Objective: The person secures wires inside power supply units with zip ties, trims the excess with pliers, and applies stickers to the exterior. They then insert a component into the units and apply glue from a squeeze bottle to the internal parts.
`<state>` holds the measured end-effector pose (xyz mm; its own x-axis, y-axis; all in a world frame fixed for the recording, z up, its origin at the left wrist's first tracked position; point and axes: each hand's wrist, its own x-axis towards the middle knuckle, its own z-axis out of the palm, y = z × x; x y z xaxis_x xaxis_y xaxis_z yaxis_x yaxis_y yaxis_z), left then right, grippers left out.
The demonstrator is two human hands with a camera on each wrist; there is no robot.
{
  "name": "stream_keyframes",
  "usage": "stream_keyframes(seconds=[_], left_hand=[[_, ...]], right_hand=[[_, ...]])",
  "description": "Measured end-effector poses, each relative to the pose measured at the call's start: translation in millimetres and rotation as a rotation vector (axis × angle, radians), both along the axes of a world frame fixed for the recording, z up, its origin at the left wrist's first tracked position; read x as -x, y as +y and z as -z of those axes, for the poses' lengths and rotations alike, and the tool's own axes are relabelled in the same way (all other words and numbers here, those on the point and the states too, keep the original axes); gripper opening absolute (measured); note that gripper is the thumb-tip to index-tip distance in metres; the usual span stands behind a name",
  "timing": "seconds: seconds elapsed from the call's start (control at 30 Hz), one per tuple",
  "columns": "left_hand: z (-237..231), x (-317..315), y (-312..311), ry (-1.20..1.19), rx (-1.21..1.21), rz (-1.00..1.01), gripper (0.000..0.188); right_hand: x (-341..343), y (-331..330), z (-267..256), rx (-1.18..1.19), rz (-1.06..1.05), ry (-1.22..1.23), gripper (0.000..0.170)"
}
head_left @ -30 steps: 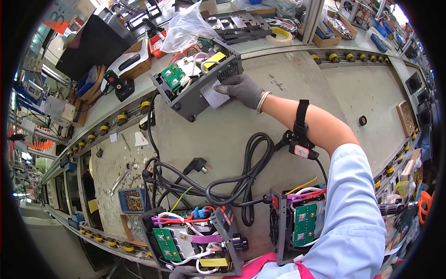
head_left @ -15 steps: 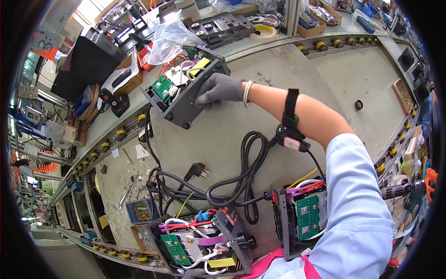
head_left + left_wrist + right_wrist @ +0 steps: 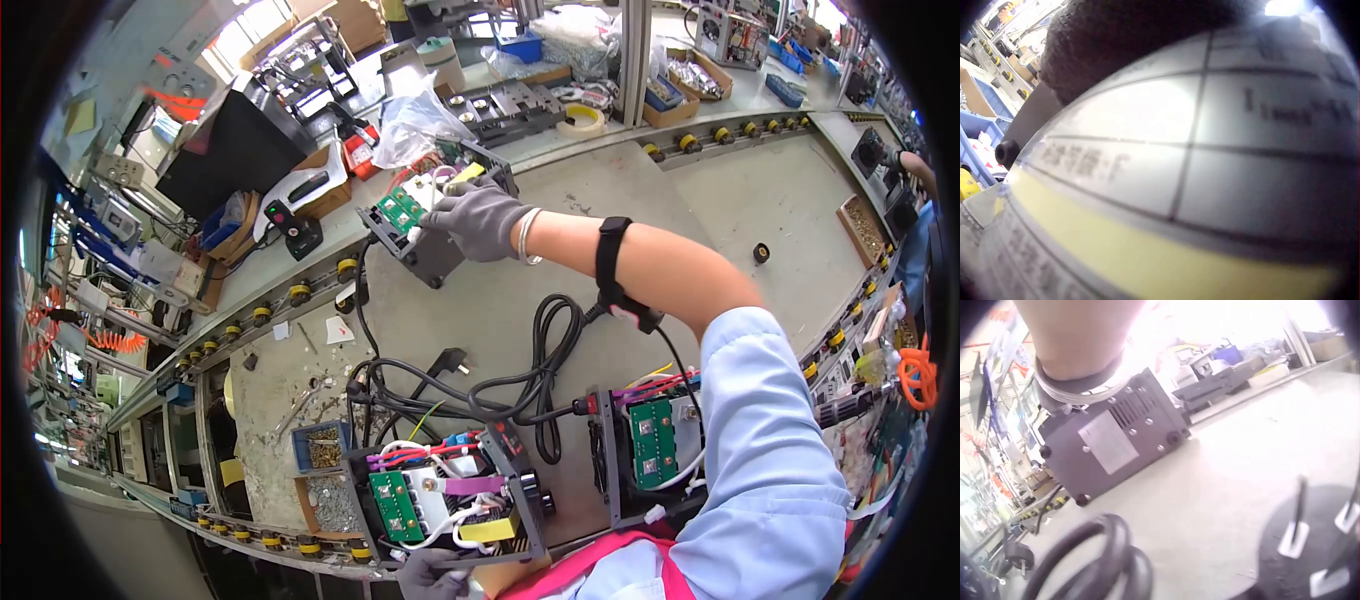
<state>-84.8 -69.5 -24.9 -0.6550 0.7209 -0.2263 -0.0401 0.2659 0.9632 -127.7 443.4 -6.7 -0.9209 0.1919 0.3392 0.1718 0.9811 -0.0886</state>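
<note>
My gloved right hand reaches over the top edge of a grey-cased electrical unit, fingertips beside its green circuit board. In the right wrist view, a pale label is on the unit's side panel, and the hand is mostly hidden behind the wrist. At the near edge, my gloved left hand pinches a small white piece of a roll of printed labels. Close up in the left wrist view, the printed label sheet curves under a dark glove, a yellow strip along it.
Two similar open units stand close to the body. Black power cables loop across the table between them and the far unit. Small boxes of screws lie left. Another person's hand is at far right.
My right hand has moved from the label on the far unit's side panel up to its top edge. The left hand shows more fully at the bottom as the view shifted.
</note>
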Motion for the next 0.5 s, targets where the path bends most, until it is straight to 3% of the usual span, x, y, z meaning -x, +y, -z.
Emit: stream_keyframes(seconds=[0.03,0.2,0.37,0.43,0.5], left_hand=[[1,0,3,-0.009,-0.029,0.02,0.035],[-8,-10,17,-0.085,-0.076,0.028,0.026],[-18,-23,30,-0.069,-0.101,0.144,0.019],[-14,-25,34,0.075,-0.118,0.209,0.022],[-8,-24,31,0.028,-0.16,0.197,0.021]], right_hand=[[-5,-11,-23,0.054,0.021,-0.104,0.058],[-25,-36,-34,0.086,-0.016,-0.294,0.06],[-89,-86,-68,0.393,-0.119,-0.607,0.064],[-126,-116,-99,0.623,-0.106,-0.593,0.058],[-165,-135,-120,0.774,-0.067,-0.47,0.052]])
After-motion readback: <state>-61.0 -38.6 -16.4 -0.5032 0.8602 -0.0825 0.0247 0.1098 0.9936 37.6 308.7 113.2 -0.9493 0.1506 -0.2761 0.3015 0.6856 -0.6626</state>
